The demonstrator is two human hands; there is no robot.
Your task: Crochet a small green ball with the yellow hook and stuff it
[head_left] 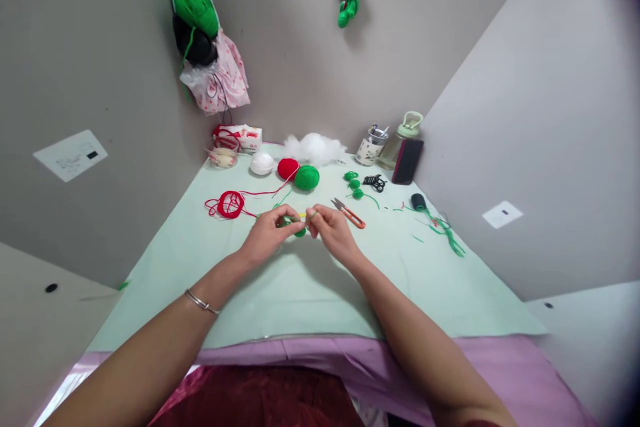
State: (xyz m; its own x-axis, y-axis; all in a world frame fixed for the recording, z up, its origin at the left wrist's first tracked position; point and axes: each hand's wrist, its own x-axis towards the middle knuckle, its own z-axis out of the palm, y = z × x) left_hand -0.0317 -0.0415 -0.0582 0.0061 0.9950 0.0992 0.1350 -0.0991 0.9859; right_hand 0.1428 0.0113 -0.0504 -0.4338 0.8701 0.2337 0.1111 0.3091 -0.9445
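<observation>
Above the middle of the table, my left hand is closed with thumb and fingers pinching a small green crochet piece, partly hidden by the fingers. My right hand is closed close beside it, its fingertips around a thin yellow crochet hook that shows only in the gap between the hands. A green strand runs from the work towards the green yarn ball behind. Orange-handled thread snips lie just right of my right hand, blades apart.
Red yarn loops lie left; red and white balls stand behind. White stuffing, a pen holder, a bottle and a phone line the back. Green scraps lie right.
</observation>
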